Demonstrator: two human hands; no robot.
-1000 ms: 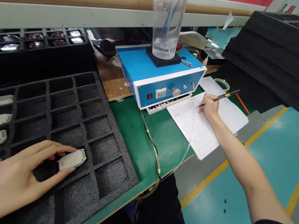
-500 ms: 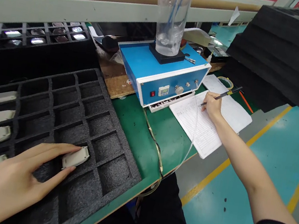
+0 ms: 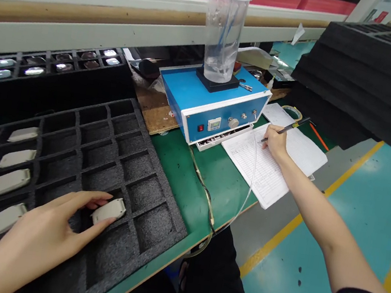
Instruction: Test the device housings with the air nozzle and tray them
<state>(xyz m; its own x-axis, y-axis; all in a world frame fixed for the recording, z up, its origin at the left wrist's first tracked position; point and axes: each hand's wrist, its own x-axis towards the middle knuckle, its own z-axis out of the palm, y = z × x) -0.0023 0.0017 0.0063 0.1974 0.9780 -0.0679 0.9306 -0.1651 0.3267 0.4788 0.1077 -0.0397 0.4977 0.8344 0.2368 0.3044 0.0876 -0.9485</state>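
Between the thumb and fingers of my left hand point(image 3: 46, 232) is a small pale beige casing point(image 3: 109, 210), held over a compartment of the black foam tray point(image 3: 178, 227). Several similar casings point(image 3: 10, 182) lie in the tray's compartments on the left. My right hand point(image 3: 276, 141) is closed round a black pen point(image 3: 296, 125), its tip on a printed form sheet point(image 3: 268, 184) with rows of a table. The sheet lies on top of other papers at the right end of the green bench top.
A blue control box point(image 3: 182, 88) carries a tall clear plastic cup point(image 3: 222, 43). A thin clear tube point(image 3: 253, 174) runs from the box over the bench edge. Stacked black foam trays point(image 3: 367, 79) stand at right; behind are a tape roll point(image 3: 292, 113) and a tray of shiny parts point(image 3: 19, 72).
The camera view has tilted up slightly, so things sit lower in the picture. My left hand still holds the casing at the same compartment, and the pen stays on the sheet.
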